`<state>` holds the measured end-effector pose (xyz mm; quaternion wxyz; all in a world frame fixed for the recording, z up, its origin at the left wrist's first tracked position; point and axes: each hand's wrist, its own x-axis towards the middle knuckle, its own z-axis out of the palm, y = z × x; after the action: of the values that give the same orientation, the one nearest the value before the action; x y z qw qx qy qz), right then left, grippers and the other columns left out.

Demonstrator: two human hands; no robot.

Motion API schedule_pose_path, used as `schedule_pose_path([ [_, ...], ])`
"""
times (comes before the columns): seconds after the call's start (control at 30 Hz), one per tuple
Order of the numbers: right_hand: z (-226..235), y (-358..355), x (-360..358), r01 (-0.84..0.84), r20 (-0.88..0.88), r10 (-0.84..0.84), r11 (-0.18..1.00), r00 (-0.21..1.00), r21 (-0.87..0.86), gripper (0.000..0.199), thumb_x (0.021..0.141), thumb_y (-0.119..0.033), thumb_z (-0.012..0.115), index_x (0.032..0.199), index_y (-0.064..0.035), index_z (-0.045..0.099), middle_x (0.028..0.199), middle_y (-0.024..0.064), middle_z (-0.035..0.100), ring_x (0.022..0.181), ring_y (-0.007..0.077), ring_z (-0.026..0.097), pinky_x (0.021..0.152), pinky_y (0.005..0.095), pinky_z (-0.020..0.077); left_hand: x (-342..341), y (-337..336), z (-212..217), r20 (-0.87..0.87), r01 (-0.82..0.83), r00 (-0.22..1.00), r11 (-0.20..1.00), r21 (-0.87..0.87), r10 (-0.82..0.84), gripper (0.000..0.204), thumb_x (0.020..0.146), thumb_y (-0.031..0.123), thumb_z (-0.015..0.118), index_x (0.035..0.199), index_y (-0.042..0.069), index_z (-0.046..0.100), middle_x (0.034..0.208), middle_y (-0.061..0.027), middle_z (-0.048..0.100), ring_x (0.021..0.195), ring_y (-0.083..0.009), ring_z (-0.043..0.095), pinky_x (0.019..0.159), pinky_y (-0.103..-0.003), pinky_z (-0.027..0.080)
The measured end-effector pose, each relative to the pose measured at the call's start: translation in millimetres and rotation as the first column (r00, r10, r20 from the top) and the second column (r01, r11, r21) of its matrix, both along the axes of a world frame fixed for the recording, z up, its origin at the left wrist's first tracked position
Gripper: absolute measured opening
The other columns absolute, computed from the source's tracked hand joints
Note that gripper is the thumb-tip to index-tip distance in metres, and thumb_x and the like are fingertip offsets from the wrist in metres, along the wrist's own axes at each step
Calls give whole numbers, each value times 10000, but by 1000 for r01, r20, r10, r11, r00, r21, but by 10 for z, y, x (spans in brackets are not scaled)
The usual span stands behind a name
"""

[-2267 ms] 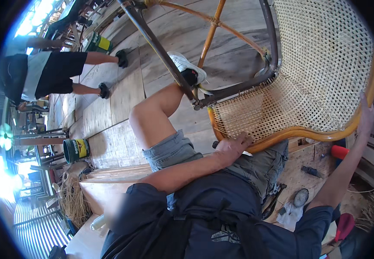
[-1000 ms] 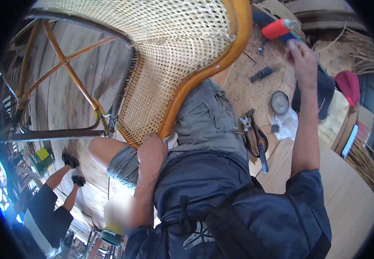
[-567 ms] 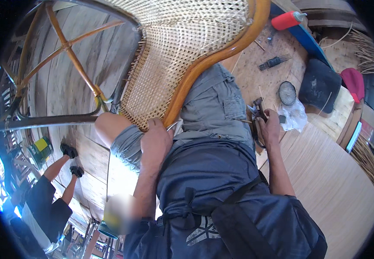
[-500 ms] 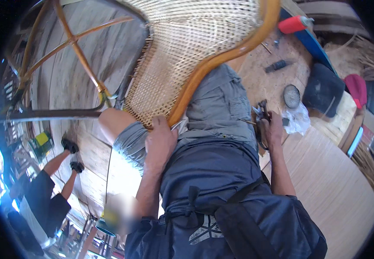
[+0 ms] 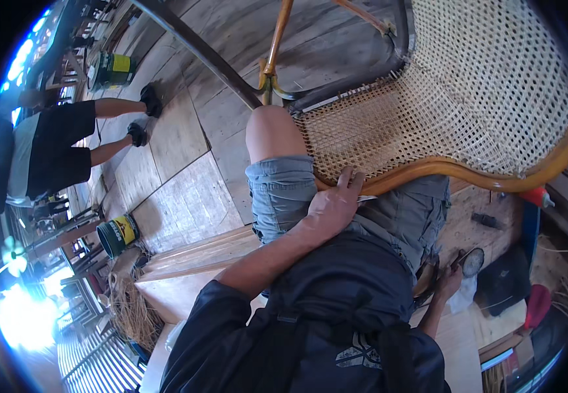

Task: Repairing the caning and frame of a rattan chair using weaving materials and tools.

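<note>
A chair with a woven cane seat [image 5: 369,128] and an orange-brown curved wooden rim [image 5: 441,164] lies tilted across my lap. My left hand [image 5: 336,206] rests at the near part of that rim, two fingers stretched over it. A thin pale strip [image 5: 366,198] sticks out from under these fingers; its kind does not show. Low on the right, my right hand [image 5: 450,280] has its fingers drawn together at the edge of a round grey dish-like thing [image 5: 472,262]. What they grip, if anything, is too small to make out.
Right of my lap, the bench holds a dark short tool [image 5: 487,221], a clear plastic bag [image 5: 462,296], a black pad [image 5: 503,281] and a red cloth [image 5: 537,306]. A person [image 5: 54,147] stands at the left near a green bucket [image 5: 110,71]. Another bucket [image 5: 117,234] stands below.
The view has swung left, so the chair appears farther right. My right hand has left the dark metal tools and reached the round grey thing. My left hand stays at the rim.
</note>
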<state>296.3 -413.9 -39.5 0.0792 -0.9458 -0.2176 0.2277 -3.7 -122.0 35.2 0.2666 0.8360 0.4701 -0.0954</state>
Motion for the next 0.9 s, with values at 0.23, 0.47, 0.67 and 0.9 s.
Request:
schedule_pose_path([
  [0.23, -96, 40, 170, -23, 157, 12, 997, 988, 73, 354, 840, -179, 561, 1124, 31, 549, 1065, 230, 571, 1015, 391, 532, 894, 412, 399, 66, -39, 9, 27, -36, 999, 999, 21, 35, 581, 772, 191, 652, 1284, 78, 405, 1283, -175, 422, 757, -327, 654, 609, -413, 551],
  [0.47, 309, 1029, 310, -55, 94, 15, 897, 995, 439, 282, 919, -193, 521, 1088, 26, 579, 927, 113, 609, 805, 213, 562, 738, 310, 450, 59, -69, -15, 38, -36, 999, 995, 94, 33, 578, 781, 244, 657, 1270, 53, 415, 1267, -180, 433, 740, -326, 653, 605, -415, 548],
  [0.67, 621, 2036, 136, 27, -170, 183, 600, 968, 800, 186, 915, -94, 547, 1054, 24, 587, 896, 13, 574, 758, 71, 503, 676, 200, 429, 32, -114, -34, -9, 20, 1000, 991, 135, -19, 584, 778, 267, 662, 1263, 41, 427, 1260, -187, 438, 741, -311, 654, 602, -392, 549],
  [0.9, 520, 2334, -259, -164, -130, 481, 521, 867, 837, 137, 891, -20, 555, 1019, 2, 599, 912, 38, 588, 789, 84, 523, 719, 217, 444, 24, -119, -90, 52, 17, 998, 989, 150, -25, 581, 778, 301, 662, 1244, 31, 443, 1258, -174, 459, 810, -303, 654, 618, -399, 551],
])
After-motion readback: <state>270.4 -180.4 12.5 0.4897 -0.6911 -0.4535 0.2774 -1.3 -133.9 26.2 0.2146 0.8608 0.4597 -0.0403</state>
